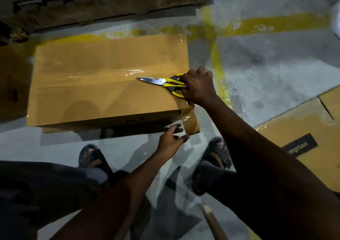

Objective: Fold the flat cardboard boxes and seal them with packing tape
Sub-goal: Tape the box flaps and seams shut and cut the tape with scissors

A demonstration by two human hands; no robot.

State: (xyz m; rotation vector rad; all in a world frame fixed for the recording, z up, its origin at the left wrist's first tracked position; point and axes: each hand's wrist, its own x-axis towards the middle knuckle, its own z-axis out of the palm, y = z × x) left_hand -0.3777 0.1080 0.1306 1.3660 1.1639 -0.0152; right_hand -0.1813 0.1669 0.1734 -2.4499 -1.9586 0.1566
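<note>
Floor: concrete floor (276,59) is lying scuffed, dim.
Markings: yellow lines (218,61) are crossing it.
Back: dark stack (92,4) is sitting.

A grey concrete floor (276,59) with yellow painted lines (218,65) carries a taped cardboard box (88,100) at centre, flattened cartons (301,127) at right, and two sandalled feet (90,157).

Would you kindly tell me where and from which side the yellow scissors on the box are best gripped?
Grip the scissors by the yellow handle loops, coming from the right edge of the box: the loops lie that way, while the closed blades point left along the taped seam. The right hand holds them there.
</note>
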